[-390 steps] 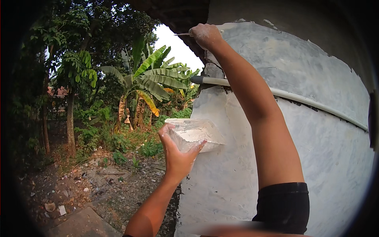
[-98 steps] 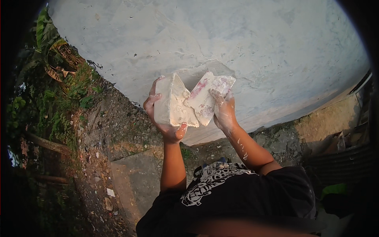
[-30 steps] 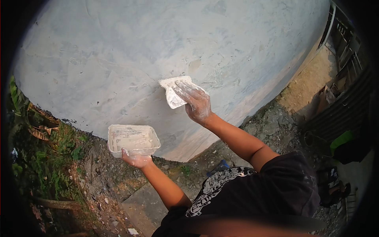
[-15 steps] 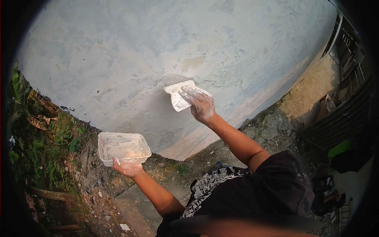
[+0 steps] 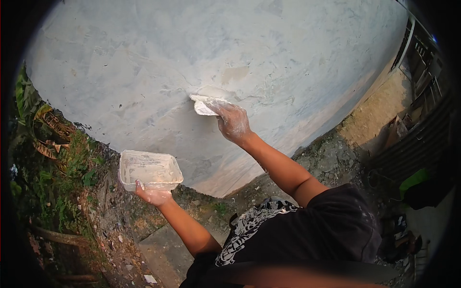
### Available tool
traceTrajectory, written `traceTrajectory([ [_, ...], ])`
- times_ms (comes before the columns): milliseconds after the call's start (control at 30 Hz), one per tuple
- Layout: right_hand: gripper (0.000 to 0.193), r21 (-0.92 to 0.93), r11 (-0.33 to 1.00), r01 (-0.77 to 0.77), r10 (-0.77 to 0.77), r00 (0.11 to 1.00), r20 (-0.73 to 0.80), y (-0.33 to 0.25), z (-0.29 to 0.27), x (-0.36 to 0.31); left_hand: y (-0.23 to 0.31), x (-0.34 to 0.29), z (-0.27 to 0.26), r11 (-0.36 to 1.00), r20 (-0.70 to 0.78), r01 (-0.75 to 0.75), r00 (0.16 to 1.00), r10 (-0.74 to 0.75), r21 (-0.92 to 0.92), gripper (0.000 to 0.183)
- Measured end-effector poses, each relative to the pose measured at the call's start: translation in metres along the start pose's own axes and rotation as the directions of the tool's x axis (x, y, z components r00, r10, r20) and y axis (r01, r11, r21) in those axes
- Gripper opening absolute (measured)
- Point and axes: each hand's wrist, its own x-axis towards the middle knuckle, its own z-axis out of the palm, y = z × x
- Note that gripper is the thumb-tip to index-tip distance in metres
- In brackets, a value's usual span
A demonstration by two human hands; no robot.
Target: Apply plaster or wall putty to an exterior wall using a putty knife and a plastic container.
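My right hand (image 5: 234, 123), dusted with white, grips a flat white scraper (image 5: 204, 107) coated in wet filler. The scraper's far edge meets the grey-white plastered wall (image 5: 288, 57), beside a fresh smear and a small beige patch. Lower and to the left, my left hand (image 5: 152, 194) holds a rectangular white plastic tub (image 5: 151, 169) from its near side, thumb over the rim and the other fingers mostly hidden beneath. Whitish paste streaks the inside of the tub. It is held just in front of the wall's lower edge.
Green plants (image 5: 72, 177) and dry leaves border the wall on the left. Rubble-strewn ground (image 5: 115, 240) and a concrete slab (image 5: 165, 254) lie below. Corrugated sheeting (image 5: 408, 149) stands on the right near a sandy strip (image 5: 374, 105).
My right hand has shifted left and slightly up along the wall, and the scraper is now tilted more edge-on. The tub in my left hand has risen a little.
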Motion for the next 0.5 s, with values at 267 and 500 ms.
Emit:
traceTrajectory([
  [267, 0.069, -0.064, 0.99, -0.126, 0.096, 0.931, -0.352, 0.06, -0.038, 0.024, -0.015, 0.001, -0.005, 0.999, 0.049, -0.029, 0.998, 0.029, -0.016, 0.076],
  [500, 0.071, 0.067, 0.997, -0.033, 0.026, 0.995, 0.1, 0.037, -0.009, -0.006, -0.029, 0.007, -0.007, 1.0, 0.102, 0.009, 0.995, -0.007, -0.013, 0.075],
])
